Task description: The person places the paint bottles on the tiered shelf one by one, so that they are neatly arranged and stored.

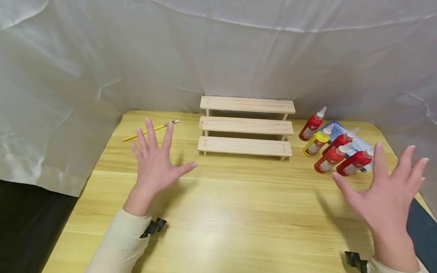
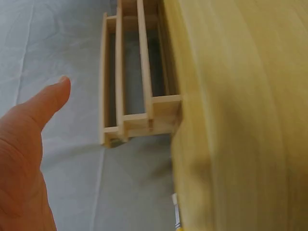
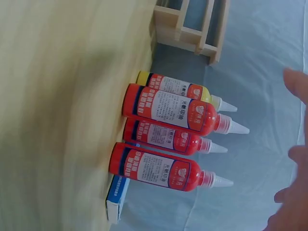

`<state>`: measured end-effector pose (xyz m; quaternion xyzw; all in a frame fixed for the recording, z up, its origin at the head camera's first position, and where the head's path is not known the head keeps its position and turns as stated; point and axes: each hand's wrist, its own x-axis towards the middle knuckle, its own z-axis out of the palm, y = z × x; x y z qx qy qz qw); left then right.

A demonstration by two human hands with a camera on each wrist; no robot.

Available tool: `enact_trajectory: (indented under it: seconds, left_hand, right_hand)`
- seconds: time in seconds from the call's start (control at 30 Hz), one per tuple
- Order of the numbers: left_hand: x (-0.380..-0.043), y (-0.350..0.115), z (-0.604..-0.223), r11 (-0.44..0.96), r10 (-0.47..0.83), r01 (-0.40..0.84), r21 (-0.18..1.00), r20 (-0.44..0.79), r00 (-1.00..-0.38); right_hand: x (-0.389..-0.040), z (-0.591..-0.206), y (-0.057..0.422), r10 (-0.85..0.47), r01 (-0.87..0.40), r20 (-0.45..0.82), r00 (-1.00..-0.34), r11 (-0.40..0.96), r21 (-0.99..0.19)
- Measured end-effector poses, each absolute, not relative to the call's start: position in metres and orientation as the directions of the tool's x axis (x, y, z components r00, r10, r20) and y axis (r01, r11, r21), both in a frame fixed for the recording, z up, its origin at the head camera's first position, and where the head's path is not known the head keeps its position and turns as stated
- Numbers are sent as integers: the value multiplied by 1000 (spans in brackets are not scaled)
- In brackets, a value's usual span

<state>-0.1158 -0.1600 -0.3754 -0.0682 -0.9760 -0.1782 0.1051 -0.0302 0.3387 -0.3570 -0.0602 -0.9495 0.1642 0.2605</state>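
My left hand (image 1: 151, 165) hovers over the left part of the table with its fingers spread and nothing in it. Beyond its fingertips lies a yellow-handled paintbrush (image 1: 150, 131). On the right, my right hand (image 1: 389, 193) is also spread and holds nothing, just in front of a group of bottles. These are several red bottles (image 3: 168, 108) and one yellow bottle (image 1: 315, 144), all upright with white pointed nozzles. A three-tier wooden stand (image 1: 246, 125) stands at the back middle, between the two hands.
A blue box (image 1: 356, 142) lies flat behind and beneath the bottles' outlines. Grey cloth (image 1: 239, 57) hangs along the back and sides of the wooden table (image 1: 232, 220). At the right edge, a dark blue flat thing (image 1: 421, 231) shows past my right wrist.
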Motion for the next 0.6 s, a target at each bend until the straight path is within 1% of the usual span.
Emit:
enact_trajectory:
  seconds: [0.13,0.23,0.3,0.37,0.43,0.53,0.6]
  left_hand:
    - [-126,-158,-384,884,152,230,408,215,-965]
    - [-135,-154,-388,826,199,271,493,195,-960]
    - [-141,-152,-391,771,220,272,576,161,-962]
    - [-147,-150,-393,717,236,263,645,131,-963]
    - [-153,-149,-396,676,247,255,692,114,-962]
    - [-163,-146,-400,632,262,267,728,123,-957]
    - [-169,-143,-404,608,269,276,744,134,-954]
  right_hand:
    - [-29,-364,339,171,-131,641,-748,909,-395]
    - [-30,-366,339,200,-194,696,-690,875,-444]
    - [-32,-366,339,238,-219,700,-674,840,-496]
    - [-34,-365,339,295,-205,658,-692,795,-571]
    - [-36,-363,337,362,-175,582,-728,722,-669]
    - [-42,-361,337,439,-104,452,-777,618,-779]
    - [-46,-360,338,481,-48,364,-797,551,-833]
